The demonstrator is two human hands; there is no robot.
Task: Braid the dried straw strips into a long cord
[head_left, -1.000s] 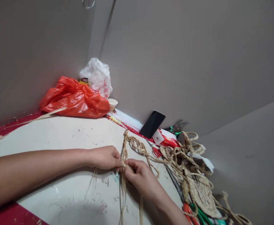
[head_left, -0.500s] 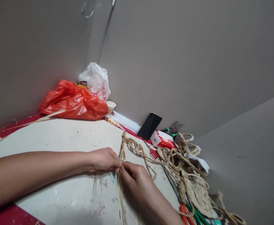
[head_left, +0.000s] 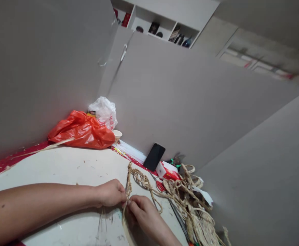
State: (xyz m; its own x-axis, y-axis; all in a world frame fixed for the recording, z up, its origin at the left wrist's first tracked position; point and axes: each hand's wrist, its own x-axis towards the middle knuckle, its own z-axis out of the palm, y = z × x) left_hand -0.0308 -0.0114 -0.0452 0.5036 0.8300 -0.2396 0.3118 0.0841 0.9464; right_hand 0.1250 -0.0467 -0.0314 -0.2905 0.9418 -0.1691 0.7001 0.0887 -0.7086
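My left hand (head_left: 111, 193) and my right hand (head_left: 141, 213) meet at the near middle of the white table (head_left: 70, 167). Both pinch the near end of a braided straw cord (head_left: 139, 177) that runs away from me and curves right. Loose flat straw strips (head_left: 125, 225) hang from the pinch toward me. The fingers of both hands are closed on the braid.
A pile of braided straw pieces (head_left: 190, 201) lies at the right table edge. Behind it lean a black phone (head_left: 154, 156), a red-white box (head_left: 166, 172) and green-handled cutters (head_left: 175, 160). A red plastic bag (head_left: 81, 131), a white bag (head_left: 103, 111) and a paper cup (head_left: 117, 135) fill the far corner against grey partition walls.
The camera has tilted upward, so the hands and table sit lower in view and shelves appear at the top. Both hands stay pinched on the braid.
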